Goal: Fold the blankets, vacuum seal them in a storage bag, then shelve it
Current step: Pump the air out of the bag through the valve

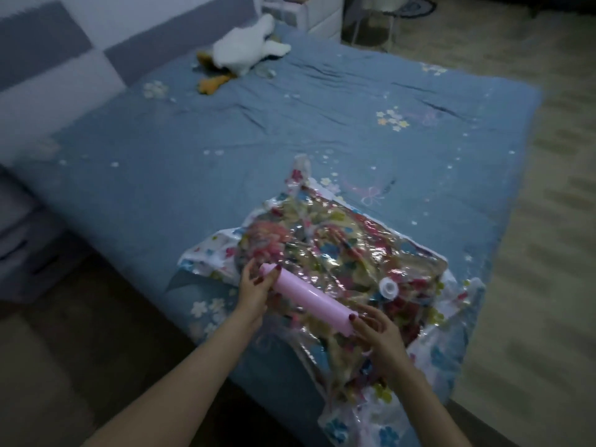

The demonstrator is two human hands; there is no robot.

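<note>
we hold the pink hand pump in both hands above the near part of the storage bag, which lies flat on the blue bed at its near edge with the folded floral blankets already inside it. our left hand grips the far end of the pump cylinder, fingers curled round it; our right hand pinches the near end, thumb on top. the hands are well apart, one at each end. the pump's long axis runs diagonally, from far-left to near-right, roughly level with the bag surface. the white valve sits on the bag top, just beside the pump on its right and slightly beyond our right hand; the right hand is the nearer one. we judge that the pump is not yet seated: it must be turned upright and one end set down onto the valve. whether the bag's zip edge is fully closed cannot be told here. a white plush toy lies well apart at the far side of the bed.
</note>
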